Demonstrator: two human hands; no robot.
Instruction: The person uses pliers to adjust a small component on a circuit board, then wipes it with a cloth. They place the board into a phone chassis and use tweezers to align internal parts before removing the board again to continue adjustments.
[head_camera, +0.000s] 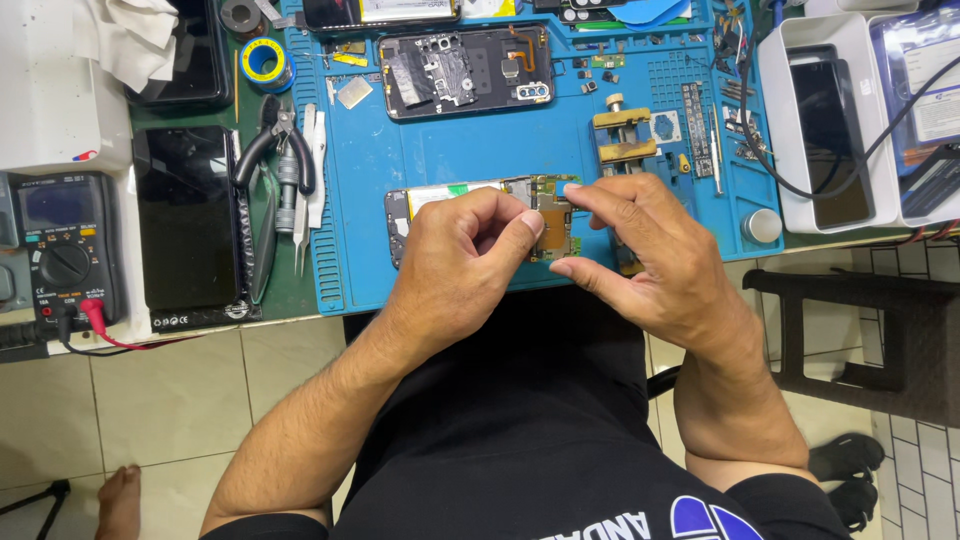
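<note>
**Both hands close over an opened phone at the mat's near edge**

Closest in, the left hand (465, 250) is curled loosely, thumb pressed against the bent forefinger as if nipping something tiny; I cannot tell whether anything sits between them. The right hand (650, 255) comes in from the other side, forefinger and thumb stretched toward the same spot, the other fingers folded under.

Between and just beyond those fingertips lies the opened phone (480, 200), back cover off, its long axis running left to right along the near edge of the blue repair mat (450, 140). Its exposed circuit board (553, 205), greenish with gold patches, sits at the phone's right end, right under both thumbs. Both hands reach it about equally; the left covers more of the body, the right hovers over the board end.

Farther back on the mat are a small gold vise (625, 135) and a second opened phone (465, 70). Off the mat to the left lie pliers (275, 145), a dark phone screen (185, 215) and a multimeter (65, 250); to the right stands a white tray (830, 120).
</note>
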